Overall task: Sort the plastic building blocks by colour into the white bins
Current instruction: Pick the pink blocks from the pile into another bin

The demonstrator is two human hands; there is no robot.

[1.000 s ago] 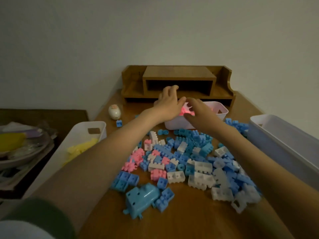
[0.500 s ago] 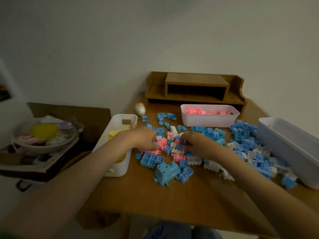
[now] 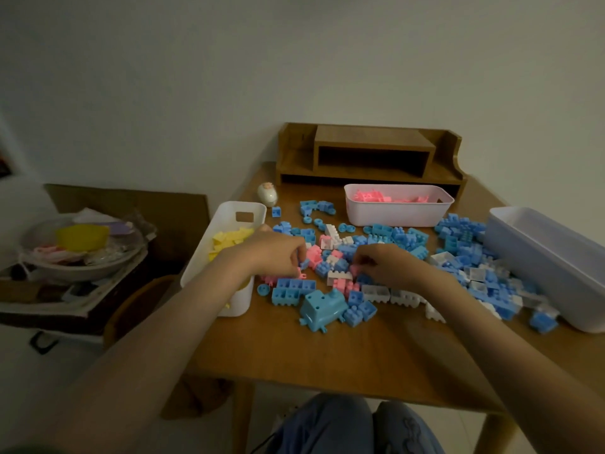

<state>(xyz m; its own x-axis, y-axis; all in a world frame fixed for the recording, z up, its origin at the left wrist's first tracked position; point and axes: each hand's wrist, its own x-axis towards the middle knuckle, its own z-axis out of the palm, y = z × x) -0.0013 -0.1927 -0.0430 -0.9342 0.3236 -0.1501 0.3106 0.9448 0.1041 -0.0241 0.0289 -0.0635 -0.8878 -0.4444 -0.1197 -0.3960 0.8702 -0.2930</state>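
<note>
A person seated at a wooden worktop (image 3: 327,362) sorts plastic building blocks (image 3: 402,237) by colour, both hands down in the middle of the frame where the last loose pink pieces lie among blue and white ones. The left hand (image 3: 278,253) is curled with its fingertips pressed into a cluster of pink blocks (image 3: 314,253); the dim light does not show whether it has one gripped. The right hand (image 3: 388,267), just beside it, has its fingers curled and pinches a small pink block (image 3: 355,269) at their tips.

Three white bins ring the pile, each within an arm's reach, which probably explains the layout. The bin at centre left (image 3: 226,208) holds yellow blocks, the bin at upper centre (image 3: 399,217) holds pink ones, and the long bin at the right edge (image 3: 540,257) shows only its wall, its contents hidden. No yellow piece is visible on the worktop, so that colour looks done; pink appears to be the colour in hand, with both hands working the same patch to clear it faster.

Blue and white blocks, too many and too overlapped to count, spread from centre to right, thickest against the right-edge bin. One large blue animal-shaped piece (image 3: 322,309) lies at the near edge of the pile. Behind the bins stands one wooden desk organiser (image 3: 370,149), with one small egg-shaped toy (image 3: 267,194) at its left end. A bowl of oddments (image 3: 82,257) sits on a separate stand at far left.
</note>
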